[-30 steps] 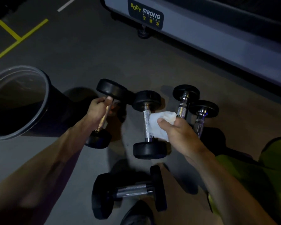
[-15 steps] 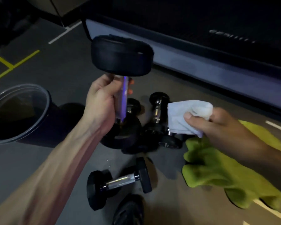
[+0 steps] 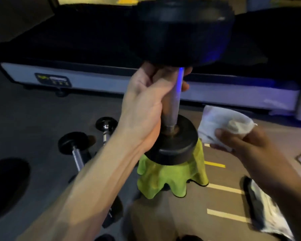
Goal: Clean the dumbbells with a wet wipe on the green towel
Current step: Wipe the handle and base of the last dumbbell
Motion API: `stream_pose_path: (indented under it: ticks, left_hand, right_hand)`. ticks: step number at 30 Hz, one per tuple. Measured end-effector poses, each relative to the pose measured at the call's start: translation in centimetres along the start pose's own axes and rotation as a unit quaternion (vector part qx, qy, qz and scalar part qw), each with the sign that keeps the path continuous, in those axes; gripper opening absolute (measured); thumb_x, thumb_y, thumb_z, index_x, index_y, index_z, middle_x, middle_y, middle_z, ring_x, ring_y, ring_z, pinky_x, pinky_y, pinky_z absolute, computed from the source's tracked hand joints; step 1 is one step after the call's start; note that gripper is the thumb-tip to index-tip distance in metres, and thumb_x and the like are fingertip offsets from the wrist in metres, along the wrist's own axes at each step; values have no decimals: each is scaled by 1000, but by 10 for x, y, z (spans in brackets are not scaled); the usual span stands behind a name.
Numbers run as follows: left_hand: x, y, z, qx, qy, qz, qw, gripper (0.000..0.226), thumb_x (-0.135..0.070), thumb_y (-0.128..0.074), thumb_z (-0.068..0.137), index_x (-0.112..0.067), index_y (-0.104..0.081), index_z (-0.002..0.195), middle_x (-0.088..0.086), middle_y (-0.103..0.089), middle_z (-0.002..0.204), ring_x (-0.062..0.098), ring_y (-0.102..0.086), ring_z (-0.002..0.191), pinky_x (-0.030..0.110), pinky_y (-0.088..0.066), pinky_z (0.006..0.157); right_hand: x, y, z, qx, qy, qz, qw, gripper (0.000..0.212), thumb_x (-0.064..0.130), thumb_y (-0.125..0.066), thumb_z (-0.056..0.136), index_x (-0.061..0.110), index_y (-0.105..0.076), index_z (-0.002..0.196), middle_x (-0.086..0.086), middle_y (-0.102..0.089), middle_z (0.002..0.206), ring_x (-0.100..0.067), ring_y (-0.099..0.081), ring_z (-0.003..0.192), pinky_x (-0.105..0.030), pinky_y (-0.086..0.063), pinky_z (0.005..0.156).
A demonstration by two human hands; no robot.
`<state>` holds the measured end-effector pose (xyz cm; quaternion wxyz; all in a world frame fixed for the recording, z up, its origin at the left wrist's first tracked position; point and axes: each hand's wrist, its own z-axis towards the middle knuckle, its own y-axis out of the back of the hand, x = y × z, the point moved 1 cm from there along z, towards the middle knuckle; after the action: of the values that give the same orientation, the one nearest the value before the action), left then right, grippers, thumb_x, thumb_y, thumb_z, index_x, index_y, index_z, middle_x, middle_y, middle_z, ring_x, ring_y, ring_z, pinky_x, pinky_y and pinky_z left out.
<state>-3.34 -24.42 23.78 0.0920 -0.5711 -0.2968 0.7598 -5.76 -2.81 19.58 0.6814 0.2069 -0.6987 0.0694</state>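
Dim gym floor [image 3: 42, 119] of dark rubber, with pale and yellow painted lines, runs back to the grey side rail of a treadmill [image 3: 111, 80] that carries a small label. From the head view, the left hand [image 3: 142, 108] grips the chrome handle of a black dumbbell [image 3: 174, 105], fingers [image 3: 185, 85] curled tight round the bar just under the upper head; the dumbbell is upright, raised off the floor and close to the camera, its upper head blurred. Right of those fingers, near but apart, the right hand [image 3: 240, 145] pinches a bunched white wet wipe [image 3: 221, 122] between thumb and curled fingers. Below the left hand's fingers, behind the dumbbell's lower head, a green towel [image 3: 170, 178] lies draped over something on the floor. Left of and below the left hand, two more dumbbells [image 3: 76, 146] lie on the floor, close together. Far left is a dark round opening [image 3: 7, 188]; below the right hand, a blurred silvery packet [image 3: 271, 214] on the floor
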Motion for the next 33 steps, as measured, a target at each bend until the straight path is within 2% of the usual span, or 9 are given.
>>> stream_pose_path:
  ticks: [3,6,11,16,19,22,26,29,33]
  left_hand:
    - [37,-1,3,-21,21,24,999,25,-10,-63,84,-6,-61,108,12,-72,97,13,-69,71,24,-55,73]
    - [55,7,5,-5,30,63,998,19,-11,-64,83,-4,-62,101,2,-73,82,12,-72,74,26,-56,75]
    - [57,16,4,39,16,101,994,36,-8,-62,87,14,-59,115,10,-74,87,19,-71,85,32,-56,85]
    - [53,10,3,21,32,116,993,26,-10,-70,87,2,-62,108,1,-76,86,14,-75,81,25,-57,73]
    - [49,6,7,14,49,117,992,34,-18,-65,86,0,-60,114,5,-75,99,16,-76,85,27,-59,75]
    - [46,6,15,13,65,144,987,26,-16,-60,99,-7,-58,124,7,-75,107,22,-76,94,28,-58,76]
    - [43,5,27,1,83,144,986,10,-10,-52,105,-16,-60,106,5,-76,99,25,-75,89,31,-60,77]
    - [40,7,32,-6,90,143,986,12,-12,-53,106,-19,-60,99,6,-75,98,24,-75,84,29,-60,75]
    - [36,10,35,-34,107,128,985,13,-19,-53,107,-22,-60,97,0,-77,94,19,-77,81,27,-57,74]
  right_hand:
    - [-8,9,9,51,-10,-10,999,44,23,-69,86,19,-66,129,-7,-77,114,-24,-73,107,-40,-60,94]
    - [-20,12,17,72,-45,27,996,49,29,-74,78,11,-69,123,-15,-75,115,-34,-71,111,-53,-56,98]
    - [-34,8,23,36,-43,113,992,47,38,-64,89,10,-69,126,-14,-74,121,-33,-68,118,-58,-47,108]
    - [-33,-2,22,101,-1,236,966,73,55,-67,86,6,-57,140,-28,-64,133,-45,-57,129,-64,-33,116]
    - [-32,-4,20,135,-10,326,936,82,61,-60,87,6,-51,146,-25,-57,143,-41,-52,137,-55,-34,116]
    - [-31,-6,23,104,-42,373,921,68,52,-41,99,7,-46,149,-13,-59,146,-25,-55,137,-43,-41,115]
    - [-32,-14,34,-13,20,137,990,35,14,-60,99,13,-62,133,4,-75,118,-4,-71,107,-19,-55,88]
    - [-35,-25,42,-23,79,-13,996,39,16,-78,89,17,-70,127,6,-77,113,-4,-71,108,-29,-57,95]
    - [-37,-33,52,-53,97,-68,992,13,27,-76,84,25,-78,96,9,-79,92,-10,-73,89,-41,-59,85]
